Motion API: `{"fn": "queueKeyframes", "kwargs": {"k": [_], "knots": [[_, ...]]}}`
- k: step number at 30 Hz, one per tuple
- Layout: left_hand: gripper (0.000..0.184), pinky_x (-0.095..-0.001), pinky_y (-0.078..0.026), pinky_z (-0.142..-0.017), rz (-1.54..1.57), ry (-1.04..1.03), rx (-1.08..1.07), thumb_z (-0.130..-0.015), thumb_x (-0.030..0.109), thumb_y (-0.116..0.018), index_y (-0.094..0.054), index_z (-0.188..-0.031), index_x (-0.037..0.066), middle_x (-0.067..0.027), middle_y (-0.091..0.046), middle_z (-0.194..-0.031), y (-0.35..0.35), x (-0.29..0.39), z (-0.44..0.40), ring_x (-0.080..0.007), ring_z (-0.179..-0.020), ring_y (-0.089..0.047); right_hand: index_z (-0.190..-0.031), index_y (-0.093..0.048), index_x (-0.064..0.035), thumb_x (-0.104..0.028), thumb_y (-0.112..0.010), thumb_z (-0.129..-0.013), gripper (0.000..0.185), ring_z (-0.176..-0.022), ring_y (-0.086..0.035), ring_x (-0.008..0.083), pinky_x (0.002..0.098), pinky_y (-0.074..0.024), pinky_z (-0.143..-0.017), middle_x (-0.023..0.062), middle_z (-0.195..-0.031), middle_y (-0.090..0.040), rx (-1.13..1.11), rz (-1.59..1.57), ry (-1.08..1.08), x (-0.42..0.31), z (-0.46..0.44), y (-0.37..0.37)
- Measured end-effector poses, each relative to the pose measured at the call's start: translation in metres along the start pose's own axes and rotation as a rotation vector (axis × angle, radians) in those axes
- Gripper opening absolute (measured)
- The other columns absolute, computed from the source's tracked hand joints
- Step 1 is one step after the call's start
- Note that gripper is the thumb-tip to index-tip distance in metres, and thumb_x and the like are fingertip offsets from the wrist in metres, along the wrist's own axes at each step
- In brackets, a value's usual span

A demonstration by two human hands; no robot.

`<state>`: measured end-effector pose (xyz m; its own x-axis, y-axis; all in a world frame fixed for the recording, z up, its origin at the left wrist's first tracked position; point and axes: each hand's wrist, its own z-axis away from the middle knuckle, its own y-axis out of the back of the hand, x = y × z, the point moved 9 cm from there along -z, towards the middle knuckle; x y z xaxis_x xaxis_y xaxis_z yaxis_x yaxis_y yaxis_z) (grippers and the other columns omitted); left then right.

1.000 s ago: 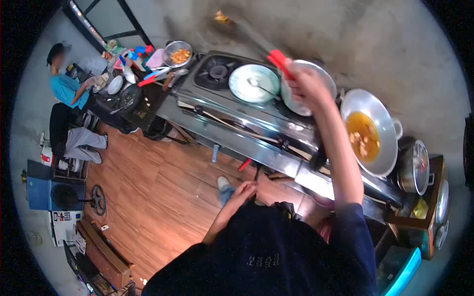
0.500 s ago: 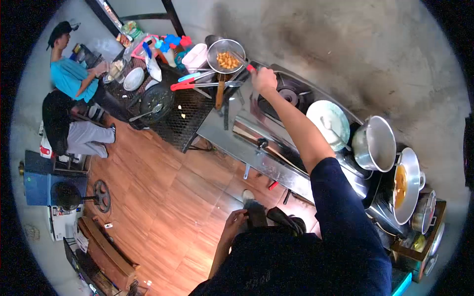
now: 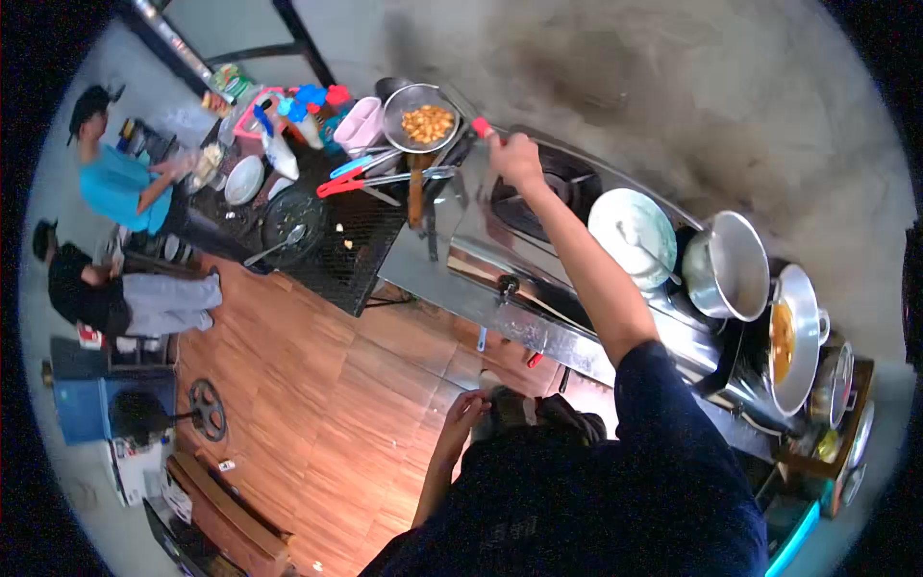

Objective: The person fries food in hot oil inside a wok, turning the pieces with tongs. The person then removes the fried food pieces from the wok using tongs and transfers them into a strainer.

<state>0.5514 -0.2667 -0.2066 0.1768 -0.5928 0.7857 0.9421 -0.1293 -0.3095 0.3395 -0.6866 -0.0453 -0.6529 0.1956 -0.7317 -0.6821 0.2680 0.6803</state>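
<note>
My right hand [image 3: 516, 159] is closed on the red-handled tongs [image 3: 482, 127], whose metal end reaches the rim of a mesh strainer [image 3: 420, 91]. Golden fried pieces [image 3: 428, 123] lie in the strainer. My left hand [image 3: 466, 415] hangs low near my body, fingers curled; what it holds, if anything, is too small to tell. Right of my right arm are a white bowl [image 3: 615, 216] with a spoon, a deep metal pot [image 3: 740, 260] and a wok [image 3: 798, 370] with orange-brown oil.
A black grill table [image 3: 356, 260] bears a dark pan [image 3: 288, 226], more tongs [image 3: 336, 185] and a white bowl [image 3: 243, 180]. A person in blue [image 3: 120, 188] stands at its far end; another in black [image 3: 82, 288] sits nearby. A fan [image 3: 207, 409] stands on the floor.
Over the last second, my right hand swung left from above the pots to the strainer with the tongs. Since the middle frame, the tongs' end has shifted to the strainer's upper rim.
</note>
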Motion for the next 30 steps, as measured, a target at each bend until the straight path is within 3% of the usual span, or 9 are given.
{"fn": "queueKeyframes", "kwargs": {"k": [5, 7, 11, 15, 17, 21, 23, 27, 30], "knots": [[0.035, -0.0318, -0.044, -0.092, -0.092, 0.057, -0.187, -0.095, 0.028, -0.052, -0.051, -0.120, 0.003, -0.0084, -0.057, -0.114, -0.056, 0.006, -0.015, -0.0194, -0.102, -0.057, -0.073, -0.059, 0.0008, -0.048, -0.051, -0.091, 0.053, -0.045, -0.042, 0.0074, 0.0244, -0.0322, -0.040, -0.0010, -0.053, -0.047, -0.224, -0.403, -0.040, 0.002, 0.179, 0.175], [0.034, -0.0322, -0.043, -0.094, -0.134, 0.134, -0.233, -0.095, 0.027, -0.052, -0.051, -0.119, 0.004, -0.0089, -0.056, -0.117, -0.084, -0.004, -0.027, -0.0195, -0.105, -0.055, -0.075, -0.062, 0.0038, -0.052, -0.047, -0.091, 0.060, -0.056, -0.049, 0.0135, 0.0311, -0.0409, -0.052, 0.0076, -0.058, -0.054, -0.178, -0.259, -0.045, 0.034, 0.248, 0.270], [0.031, -0.0320, -0.041, -0.095, -0.250, 0.155, -0.379, -0.095, 0.025, -0.052, -0.051, -0.119, 0.005, -0.0096, -0.057, -0.117, -0.170, -0.002, -0.031, -0.0182, -0.108, -0.054, -0.086, -0.061, -0.0016, -0.041, -0.049, -0.094, 0.042, -0.051, -0.042, 0.0043, 0.0218, -0.0313, -0.044, -0.0033, -0.059, -0.049, -0.064, -0.305, -0.277, 0.129, 0.372, 0.441], [0.031, -0.0314, -0.043, -0.092, -0.393, 0.112, -0.615, -0.095, 0.026, -0.051, -0.051, -0.118, 0.005, -0.0103, -0.060, -0.113, -0.273, -0.021, -0.022, -0.0176, -0.104, -0.057, -0.093, -0.055, -0.0043, -0.039, -0.052, -0.093, 0.035, -0.045, -0.034, 0.0030, 0.0190, -0.0217, -0.038, -0.0055, -0.058, -0.042, 0.353, -0.535, -0.646, 0.243, 0.495, 0.567], [0.040, -0.0315, -0.044, -0.095, -0.475, 0.124, -0.692, -0.097, 0.036, -0.045, -0.050, -0.121, 0.005, -0.0121, -0.060, -0.114, -0.317, -0.032, -0.008, -0.0192, -0.106, -0.058, -0.076, -0.054, -0.0062, -0.042, -0.046, -0.096, 0.042, -0.039, -0.030, 0.0026, 0.0207, -0.0193, -0.033, -0.0055, -0.052, -0.039, 0.410, -0.387, -0.697, 0.283, 0.531, 0.623], [0.038, -0.0312, -0.044, -0.094, -0.500, 0.152, -0.742, -0.097, 0.034, -0.045, -0.050, -0.120, 0.004, -0.0119, -0.060, -0.112, -0.396, -0.061, 0.014, -0.0189, -0.106, -0.058, -0.072, -0.058, -0.0056, -0.045, -0.048, -0.094, 0.046, -0.035, -0.034, 0.0032, 0.0205, -0.0245, -0.034, -0.0062, -0.047, -0.040, 0.288, 0.059, -0.700, 0.372, 0.557, 0.715], [0.037, -0.0313, -0.044, -0.094, -0.531, 0.163, -0.779, -0.097, 0.033, -0.045, -0.049, -0.120, 0.004, -0.0117, -0.060, -0.112, -0.426, -0.073, 0.023, -0.0191, -0.106, -0.057, -0.070, -0.060, -0.0016, -0.044, -0.049, -0.093, 0.049, -0.038, -0.041, 0.0070, 0.0250, -0.0295, -0.037, -0.0013, -0.046, -0.044, 0.225, 0.342, -0.676, 0.410, 0.556, 0.742], [0.032, -0.0307, -0.043, -0.092, -0.505, 0.183, -0.740, -0.098, 0.029, -0.046, -0.051, -0.118, 0.005, -0.0099, -0.059, -0.112, -0.452, -0.095, 0.038, -0.0179, -0.104, -0.057, -0.071, -0.059, 0.0084, -0.041, -0.054, -0.089, 0.053, -0.048, -0.052, 0.0243, 0.0400, -0.0406, -0.052, 0.0240, -0.056, -0.052, 0.189, 0.437, -0.590, 0.443, 0.529, 0.746], [0.030, -0.0304, -0.043, -0.091, -0.490, 0.199, -0.666, -0.097, 0.028, -0.047, -0.051, -0.118, 0.006, -0.0094, -0.059, -0.112, -0.448, -0.105, 0.044, -0.0174, -0.104, -0.057, -0.071, -0.059, 0.0099, -0.044, -0.054, -0.088, 0.056, -0.050, -0.056, 0.0245, 0.0397, -0.0431, -0.053, 0.0229, -0.054, -0.052, 0.136, 0.465, -0.606, 0.455, 0.515, 0.736]]}}
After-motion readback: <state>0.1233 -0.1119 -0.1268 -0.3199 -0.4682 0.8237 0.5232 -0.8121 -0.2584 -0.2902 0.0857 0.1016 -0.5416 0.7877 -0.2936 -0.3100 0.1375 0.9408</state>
